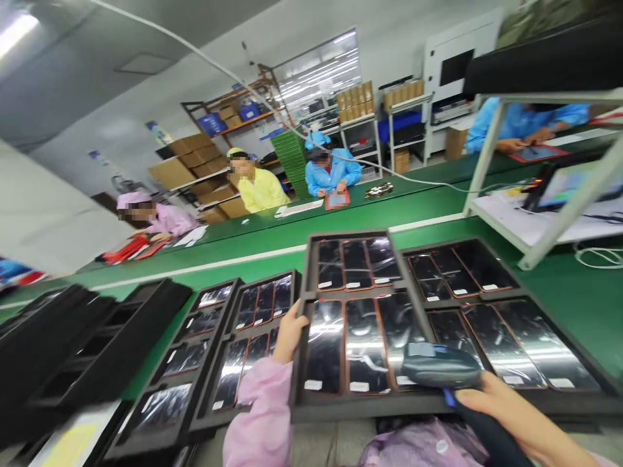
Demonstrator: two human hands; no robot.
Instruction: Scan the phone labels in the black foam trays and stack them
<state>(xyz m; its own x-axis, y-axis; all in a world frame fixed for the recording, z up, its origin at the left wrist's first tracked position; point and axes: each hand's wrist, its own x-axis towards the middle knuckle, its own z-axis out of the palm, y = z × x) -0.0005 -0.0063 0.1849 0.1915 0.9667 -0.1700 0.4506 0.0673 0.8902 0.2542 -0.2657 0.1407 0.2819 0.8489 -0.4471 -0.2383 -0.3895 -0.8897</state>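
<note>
My left hand (289,334) is closed on the left edge of a dark foam tray (350,407). In that tray lie two rows of glossy black phone screens (325,340) with orange edges and small white labels. My right hand (511,408) wraps around the handle of a handheld barcode scanner (440,366). The scanner's head is over the lower right part of the tray, pointing left, and covers part of a screen there. A second filled tray (518,295) sits right beside the held one, partly behind the scanner and my right hand.
More foam trays with screens (233,305) stand to the left, beside stacked black trays (102,350). Beyond runs a green bench (272,250) with several people working along it. A white-framed shelf (501,214) carrying a monitor (579,188) stands at right.
</note>
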